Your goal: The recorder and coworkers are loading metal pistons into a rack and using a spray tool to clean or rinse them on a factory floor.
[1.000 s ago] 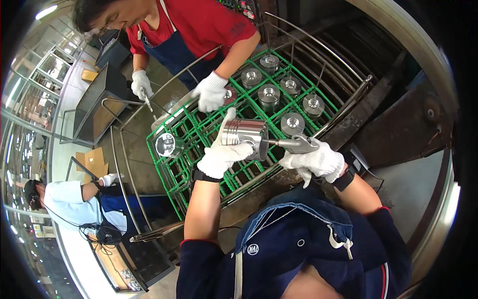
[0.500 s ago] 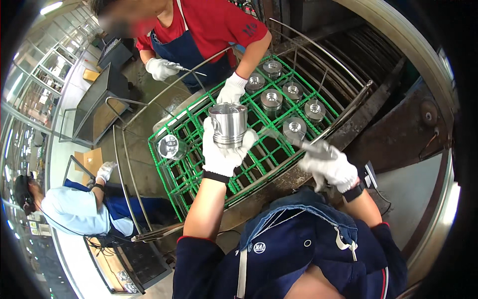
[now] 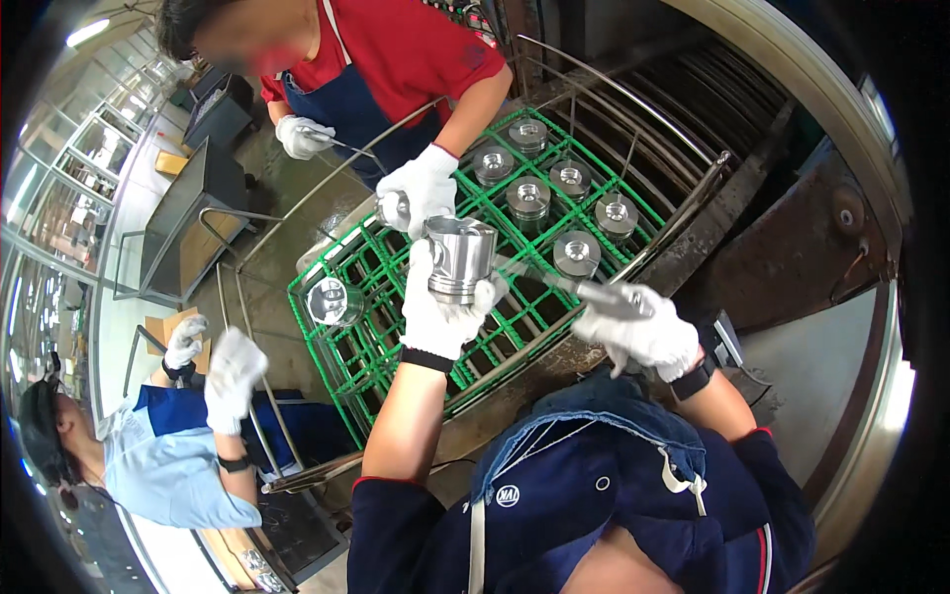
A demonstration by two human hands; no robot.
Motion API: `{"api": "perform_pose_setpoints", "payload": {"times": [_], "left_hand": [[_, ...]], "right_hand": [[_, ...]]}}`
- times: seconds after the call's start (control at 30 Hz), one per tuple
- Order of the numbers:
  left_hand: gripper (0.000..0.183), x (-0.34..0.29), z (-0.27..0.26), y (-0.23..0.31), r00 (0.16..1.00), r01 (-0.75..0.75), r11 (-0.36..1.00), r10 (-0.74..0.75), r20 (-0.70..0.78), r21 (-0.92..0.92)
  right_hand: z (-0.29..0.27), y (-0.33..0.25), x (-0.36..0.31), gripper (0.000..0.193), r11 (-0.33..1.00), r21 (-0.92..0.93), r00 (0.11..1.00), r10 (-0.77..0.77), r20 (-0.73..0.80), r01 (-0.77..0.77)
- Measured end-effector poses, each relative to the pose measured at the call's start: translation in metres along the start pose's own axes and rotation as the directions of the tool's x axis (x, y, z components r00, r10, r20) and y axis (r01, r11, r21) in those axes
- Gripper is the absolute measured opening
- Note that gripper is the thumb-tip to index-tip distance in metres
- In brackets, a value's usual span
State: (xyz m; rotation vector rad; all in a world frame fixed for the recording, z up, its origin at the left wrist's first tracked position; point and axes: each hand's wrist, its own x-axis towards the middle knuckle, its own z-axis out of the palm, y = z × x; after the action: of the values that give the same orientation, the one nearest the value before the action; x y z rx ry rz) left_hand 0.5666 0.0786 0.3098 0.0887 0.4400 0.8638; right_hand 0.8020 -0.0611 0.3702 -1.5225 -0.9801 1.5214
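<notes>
My left hand (image 3: pixel 445 322), in a white glove, holds up a shiny metal piston (image 3: pixel 461 259) with grooves round its lower end. A tool with a grey handle (image 3: pixel 621 299) is in my gloved right hand (image 3: pixel 648 337). Its thin, blade-like front is smeared by motion and points at the piston's right side; I cannot tell whether it touches. Beneath both hands lies a green grid rack (image 3: pixel 515 335). Several pistons stand in its right part, among them one piston (image 3: pixel 577 254) close to my right hand. Another piston (image 3: pixel 334 301) sits at the rack's left end.
Across the rack, a co-worker in red (image 3: pixel 416 49) holds a piston (image 3: pixel 393 211) in one gloved hand and a slim tool (image 3: pixel 346 147) in the other. A person in light blue (image 3: pixel 168 465) is at the left. Metal rails (image 3: pixel 633 99) border the rack.
The co-worker's hand has drawn left and now shows a piston. The person in light blue has raised a gloved hand. My hands keep their hold, and the tool's front stays blurred.
</notes>
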Motion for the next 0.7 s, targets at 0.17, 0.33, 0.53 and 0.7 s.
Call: {"api": "perform_pose_setpoints", "payload": {"times": [0.17,0.33,0.53,0.7], "left_hand": [[0.048,-0.01,0.021,-0.014,0.835,-0.33,0.656,0.538,-0.114,0.679],[0.066,-0.018,0.049,0.002,0.976,-0.203,0.95,0.176,0.13,0.237],[0.053,-0.024,0.047,-0.006,0.957,-0.273,0.868,0.289,0.025,0.416],[0.049,-0.017,0.032,-0.003,0.976,-0.216,0.933,0.209,0.054,0.289]], "right_hand": [[-0.017,-0.005,-0.009,0.037,0.964,-0.253,0.996,0.083,-0.019,-0.085],[-0.044,0.002,-0.01,0.04,0.993,-0.071,0.984,0.082,-0.157,-0.094],[-0.031,-0.016,-0.011,0.047,0.997,-0.034,0.982,0.065,-0.179,-0.072],[-0.022,-0.021,-0.013,0.038,0.947,-0.297,0.989,0.097,-0.108,-0.125]]}}
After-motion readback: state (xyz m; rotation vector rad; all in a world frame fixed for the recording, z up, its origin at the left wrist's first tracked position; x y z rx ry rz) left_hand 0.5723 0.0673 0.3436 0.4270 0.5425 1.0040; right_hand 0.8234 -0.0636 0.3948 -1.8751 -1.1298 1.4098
